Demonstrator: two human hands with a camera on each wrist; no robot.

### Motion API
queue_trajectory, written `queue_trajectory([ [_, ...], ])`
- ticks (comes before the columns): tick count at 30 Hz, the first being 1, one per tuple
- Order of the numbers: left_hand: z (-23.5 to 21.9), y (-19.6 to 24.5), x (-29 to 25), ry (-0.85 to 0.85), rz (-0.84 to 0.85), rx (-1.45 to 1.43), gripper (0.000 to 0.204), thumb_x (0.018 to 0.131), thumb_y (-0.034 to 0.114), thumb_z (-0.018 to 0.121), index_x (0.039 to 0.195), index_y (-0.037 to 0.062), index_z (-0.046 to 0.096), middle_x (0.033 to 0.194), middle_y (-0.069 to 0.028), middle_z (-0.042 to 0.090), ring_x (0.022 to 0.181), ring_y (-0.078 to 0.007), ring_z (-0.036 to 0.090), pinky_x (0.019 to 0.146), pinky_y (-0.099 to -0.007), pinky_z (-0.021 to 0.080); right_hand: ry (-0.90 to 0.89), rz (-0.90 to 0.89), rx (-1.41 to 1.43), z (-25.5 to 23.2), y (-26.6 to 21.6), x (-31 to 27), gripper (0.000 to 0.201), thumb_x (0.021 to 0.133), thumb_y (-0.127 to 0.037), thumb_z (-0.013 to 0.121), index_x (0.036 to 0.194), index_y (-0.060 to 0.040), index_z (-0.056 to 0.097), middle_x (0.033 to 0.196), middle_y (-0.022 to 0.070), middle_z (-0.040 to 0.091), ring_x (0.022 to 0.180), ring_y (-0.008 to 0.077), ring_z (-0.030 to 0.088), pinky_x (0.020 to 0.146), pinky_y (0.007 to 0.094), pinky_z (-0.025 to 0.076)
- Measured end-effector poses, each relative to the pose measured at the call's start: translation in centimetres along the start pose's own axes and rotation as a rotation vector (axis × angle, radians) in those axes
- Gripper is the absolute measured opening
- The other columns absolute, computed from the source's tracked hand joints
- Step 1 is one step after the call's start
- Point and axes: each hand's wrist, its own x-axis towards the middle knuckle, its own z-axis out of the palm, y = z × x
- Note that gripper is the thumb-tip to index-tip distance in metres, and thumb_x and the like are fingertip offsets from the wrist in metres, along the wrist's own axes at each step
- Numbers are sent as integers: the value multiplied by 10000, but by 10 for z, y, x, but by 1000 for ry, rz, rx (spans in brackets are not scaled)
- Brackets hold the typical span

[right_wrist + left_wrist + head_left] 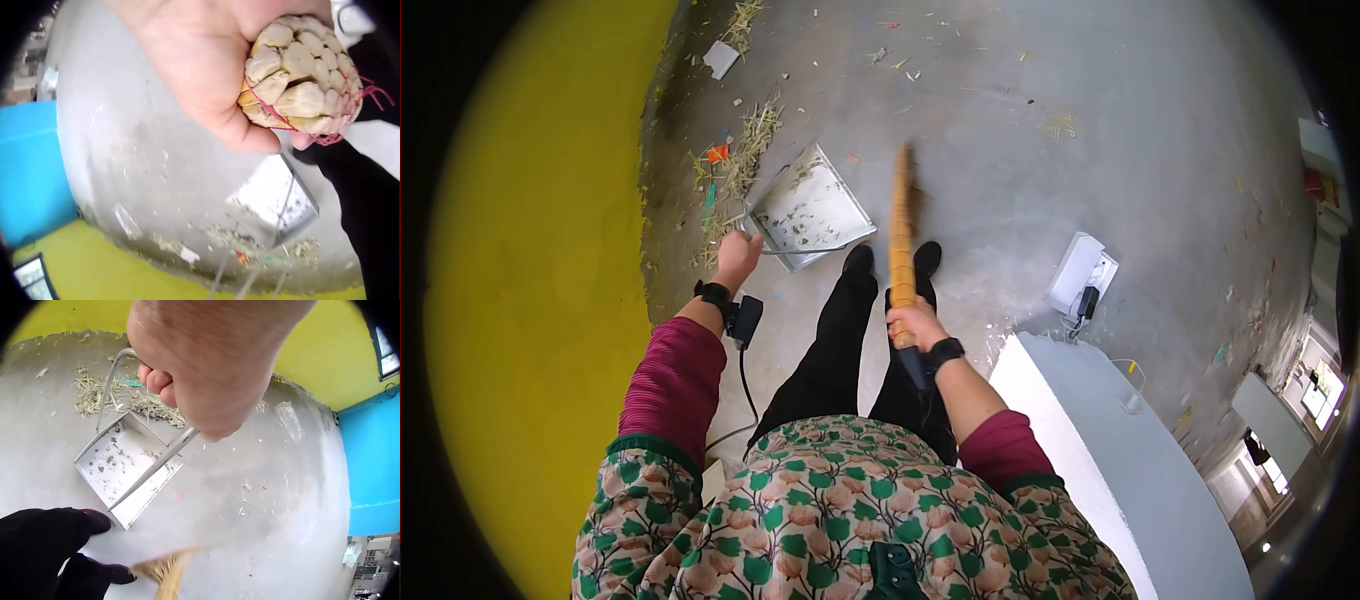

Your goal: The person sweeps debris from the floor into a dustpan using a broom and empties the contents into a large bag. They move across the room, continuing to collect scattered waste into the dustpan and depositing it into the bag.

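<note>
My left hand (pixel 738 258) grips the thin metal handle of a dustpan (pixel 812 205), which rests on the floor left of my feet with dark bits scattered on its pale surface. In the left wrist view the curled fingers (pixel 159 382) hold that handle above the dustpan (pixel 119 464). The right hand (pixel 916 322) is wrapped round the handle of a straw broom (pixel 902 230), whose blurred head points away from me, right of the dustpan. Close in the right wrist view is the broom's bound end (pixel 306 78), gripped by the right hand (pixel 206 69).
Straw and litter (pixel 750 150) lie along the yellow wall (pixel 550 300) at left, with a white piece (pixel 720 59) farther up. A white box with a black plug (pixel 1080 275) stands on the floor at right, near a pale blue-grey block (pixel 1120 430). My shoes (pixel 859 259) are beside the dustpan.
</note>
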Motion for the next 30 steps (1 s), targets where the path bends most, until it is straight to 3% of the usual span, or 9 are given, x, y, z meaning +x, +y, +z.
queue_trajectory([
  [5,1,8,1,1,-17,-11,339,657,294,470,616,-33,551,648,-236,525,665,-352,529,639,-388,419,-246,116,-201,23,-43,-34,408,539,55,546,898,-59,390,615,63,434,384,158,448,344,275,372],
  [11,4,18,0,-51,-71,-48,329,651,291,469,640,-24,563,678,-223,537,687,-343,532,660,-392,416,49,51,-439,-13,-56,-28,493,512,50,548,967,-83,412,639,56,480,398,160,463,351,282,383],
  [13,7,22,1,-38,-85,-50,332,651,296,470,644,-23,564,690,-218,541,693,-344,531,661,-392,417,197,-16,-855,0,-48,-1,494,493,30,570,953,-66,418,643,91,512,430,186,501,375,302,411],
  [17,9,27,-1,-36,-62,-35,349,650,309,481,627,-31,554,673,-225,537,690,-350,529,648,-398,419,-78,52,-802,25,-39,8,392,494,67,564,829,-57,401,632,72,468,374,165,458,326,285,384],
  [19,0,30,-7,-67,-23,-99,355,644,313,493,612,-36,551,642,-228,530,662,-355,529,625,-404,421,-151,33,-694,13,-48,-28,526,475,32,575,981,-42,448,628,111,514,409,168,483,353,293,395],
  [22,7,22,-2,-5,-7,-152,350,605,302,492,574,-44,535,608,-228,521,637,-356,524,606,-416,415,7,-24,-837,-18,-68,-88,836,496,-7,573,1235,-99,192,599,87,534,392,149,475,363,283,385],
  [24,0,32,-2,12,12,-119,314,595,273,490,579,-37,540,617,-227,520,631,-360,518,613,-405,415,128,-152,-1089,-53,-71,-105,686,506,-82,590,1143,-66,336,569,98,538,402,168,494,407,274,403],
  [26,-11,56,-2,41,14,-132,315,601,272,492,598,-38,548,621,-230,520,642,-359,520,614,-402,417,174,-198,-1100,-84,-80,-120,276,486,-91,604,727,-27,484,549,69,531,424,166,506,411,272,402],
  [30,-11,89,18,78,-30,-115,334,612,280,490,614,-49,549,604,-239,515,645,-357,528,605,-397,419,198,1,-491,-165,-83,-106,189,485,-55,581,638,16,495,527,83,505,426,167,499,401,261,392],
])
